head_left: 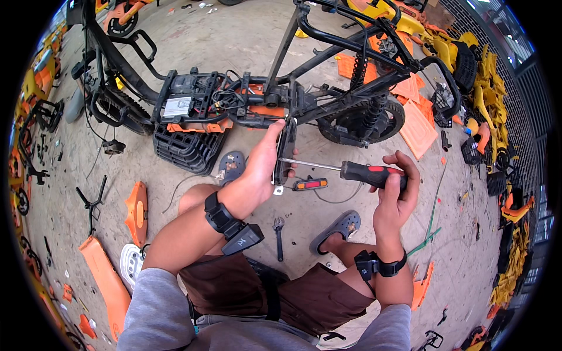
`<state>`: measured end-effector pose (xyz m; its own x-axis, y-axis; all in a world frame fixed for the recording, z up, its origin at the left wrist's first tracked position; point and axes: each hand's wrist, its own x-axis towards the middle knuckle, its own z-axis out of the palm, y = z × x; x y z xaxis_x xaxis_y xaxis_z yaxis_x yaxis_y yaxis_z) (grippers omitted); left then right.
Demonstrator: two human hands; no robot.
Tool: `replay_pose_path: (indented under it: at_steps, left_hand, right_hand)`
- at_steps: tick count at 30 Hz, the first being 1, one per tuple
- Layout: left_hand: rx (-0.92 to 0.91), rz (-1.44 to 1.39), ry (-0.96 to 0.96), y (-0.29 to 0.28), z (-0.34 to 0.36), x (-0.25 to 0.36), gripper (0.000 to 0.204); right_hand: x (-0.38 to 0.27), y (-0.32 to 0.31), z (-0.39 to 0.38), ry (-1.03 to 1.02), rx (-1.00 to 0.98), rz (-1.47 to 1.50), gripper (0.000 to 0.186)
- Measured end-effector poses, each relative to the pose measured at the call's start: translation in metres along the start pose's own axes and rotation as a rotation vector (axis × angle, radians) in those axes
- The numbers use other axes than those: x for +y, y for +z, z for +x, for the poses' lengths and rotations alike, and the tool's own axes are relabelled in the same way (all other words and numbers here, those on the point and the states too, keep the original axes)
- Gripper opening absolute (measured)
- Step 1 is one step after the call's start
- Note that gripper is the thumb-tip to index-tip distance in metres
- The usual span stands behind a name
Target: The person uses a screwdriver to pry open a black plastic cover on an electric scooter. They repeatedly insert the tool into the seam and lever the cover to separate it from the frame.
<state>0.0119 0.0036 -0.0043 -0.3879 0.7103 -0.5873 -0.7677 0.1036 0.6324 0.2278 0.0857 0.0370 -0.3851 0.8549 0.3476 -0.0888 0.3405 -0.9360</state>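
My left hand (261, 158) is wrapped round a long, narrow black part (286, 146) with a pale edge, held upright in front of a stripped black scooter frame (319, 41). In my right hand (396, 202) is a screwdriver (366, 172) with a black and red handle. Its shaft points left, and the tip meets the side of the black part; whether it sits in a screw is too small to tell. Just below the shaft, a red and amber tail light (310, 184) lies on the floor with a cable.
An adjustable wrench (279, 237) lies between my feet. The frame's rear wheel (366, 123) stands beyond my hands, with a black crate (190, 149) under the frame. Orange panels (105, 281) lie at left, and yellow body panels (489, 93) are piled along the right wall.
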Motion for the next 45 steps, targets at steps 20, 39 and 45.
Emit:
replay_pose_path:
  at_steps: [20,39,45]
  left_hand:
    - [-0.039,-0.002,0.003,0.000,0.002,-0.002,0.048]
    - [-0.040,-0.001,0.008,0.001,-0.001,-0.002,0.050]
    - [-0.035,0.008,0.006,-0.002,0.001,-0.002,0.051]
  right_hand:
    - [0.004,-0.003,0.000,-0.240,-0.012,-0.125,0.047]
    - [0.000,0.000,0.006,-0.329,-0.014,-0.280,0.057]
    - [-0.007,0.006,0.001,-0.057,0.058,-0.194,0.066]
